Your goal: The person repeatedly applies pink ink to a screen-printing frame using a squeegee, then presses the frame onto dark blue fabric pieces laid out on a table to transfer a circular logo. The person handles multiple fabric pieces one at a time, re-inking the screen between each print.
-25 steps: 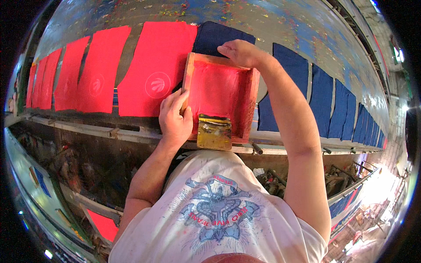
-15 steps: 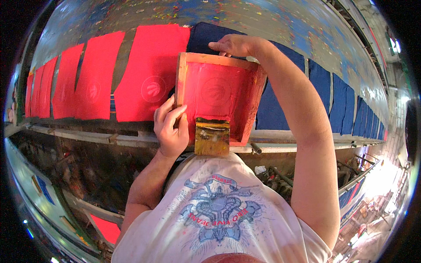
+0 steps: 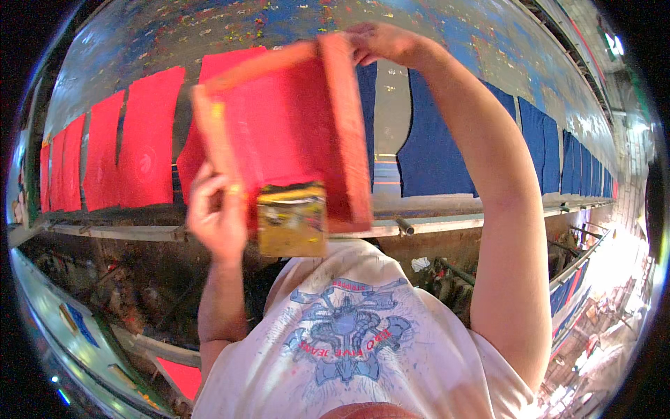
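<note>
A wooden screen-printing frame (image 3: pixel 349 146) with a red-stained mesh hangs tilted above the long table, blurred by motion. My left hand (image 3: pixel 220 220) is closed on its left side rail. At the far right corner, the fingers of my right hand (image 3: pixel 391 45) hook onto the rail. A squeegee (image 3: pixel 292 222), a flat block smeared yellow and brown, rests in the near end of the frame, close to my shirt. Beneath and left of the frame lie red cloth panels (image 3: pixel 146 143), one bearing a faint round print. Navy cloth panels (image 3: pixel 440 140) lie to the right.
The paint-spattered table (image 3: pixel 279 21) runs left to right, with a pale rail (image 3: pixel 139 232) along its near edge. A pipe end (image 3: pixel 405 226) juts out from that rail. Behind me on the left, another table (image 3: pixel 63 342) carries a red panel (image 3: pixel 180 377).
The frame has moved left and tilted up, from between the red and navy panels to over the red ones. Both hands and the squeegee have moved left with it.
</note>
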Demonstrator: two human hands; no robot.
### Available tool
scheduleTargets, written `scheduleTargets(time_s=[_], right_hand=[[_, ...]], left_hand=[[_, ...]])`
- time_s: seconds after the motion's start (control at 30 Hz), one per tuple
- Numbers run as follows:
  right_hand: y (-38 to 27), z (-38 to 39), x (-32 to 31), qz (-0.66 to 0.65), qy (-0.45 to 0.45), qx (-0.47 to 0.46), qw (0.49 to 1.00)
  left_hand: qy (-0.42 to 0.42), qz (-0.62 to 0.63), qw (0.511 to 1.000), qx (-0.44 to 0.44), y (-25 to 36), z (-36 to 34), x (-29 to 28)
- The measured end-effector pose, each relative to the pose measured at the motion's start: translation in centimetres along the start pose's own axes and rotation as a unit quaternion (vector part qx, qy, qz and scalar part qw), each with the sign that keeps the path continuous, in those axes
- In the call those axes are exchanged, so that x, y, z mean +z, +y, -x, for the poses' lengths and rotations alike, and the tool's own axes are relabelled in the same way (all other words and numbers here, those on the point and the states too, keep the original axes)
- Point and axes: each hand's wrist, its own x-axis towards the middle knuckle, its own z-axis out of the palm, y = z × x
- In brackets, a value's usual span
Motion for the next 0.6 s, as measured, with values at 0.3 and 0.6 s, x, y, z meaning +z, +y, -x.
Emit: scheduleTargets(time_s=[0.3, 0.6], right_hand=[[0.7, 16.0, 7.5, -0.003, 0.234, -0.048, 0.971], [-5.9, 25.5, 24.8, -0.181, 0.180, -0.190, 0.948]], left_hand=[[0.191, -0.124, 0.974, -0.008, 1.2, -4.8, -15.8], [0.038, -0.028, 0.999, 0.006, -0.7, -3.5, -8.8]])
